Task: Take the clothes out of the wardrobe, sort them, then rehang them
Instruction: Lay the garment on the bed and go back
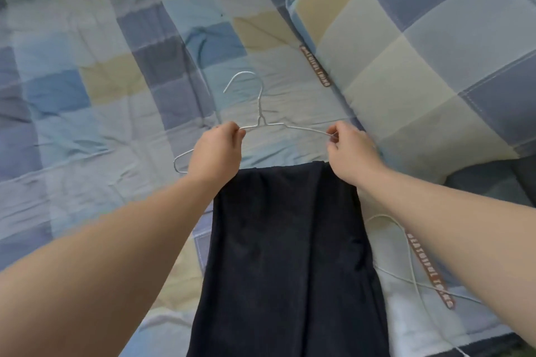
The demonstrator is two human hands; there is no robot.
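A white wire hanger [261, 113] is held over the bed, hook pointing away from me. My left hand [216, 151] pinches its upper wire left of the neck. My right hand [352, 151] pinches the wire near its right end. A dark navy garment [284, 255] hangs folded from the hanger's lower part and drapes toward me, its top edge level with my wrists. The hanger's left corner shows past my left hand; its bottom bar is hidden by the cloth and hands.
The bed is covered by a blue, beige and grey checked quilt [101, 81]. A matching pillow [420, 52] lies at the right. A second white wire hanger [412, 264] lies on the quilt under my right forearm.
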